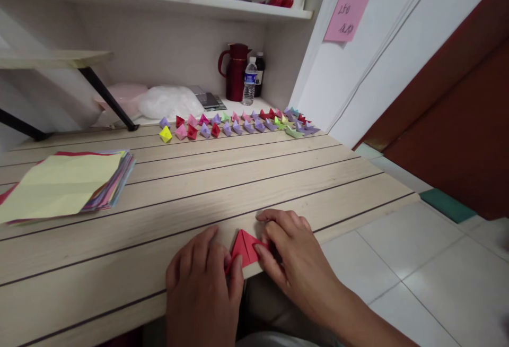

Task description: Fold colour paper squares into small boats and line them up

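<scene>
A small piece of folded red paper (244, 247), triangular with a crease down its middle, lies at the front edge of the wooden table (167, 198). On its left corner, my left hand (204, 267) grips the paper between thumb and fingers. The thumb and curled index finger of my right hand (290, 246) pinch the opposite corner. Both hands rest low over the table edge, and their fingers hide the paper's two side corners.
A stack of coloured paper sheets (67, 182) lies on the left. Small folded paper boats (226, 128) stand in rows along the back. Behind them are a dark red jug (237, 74), a water bottle (249, 83) and a white plastic bag (170, 103).
</scene>
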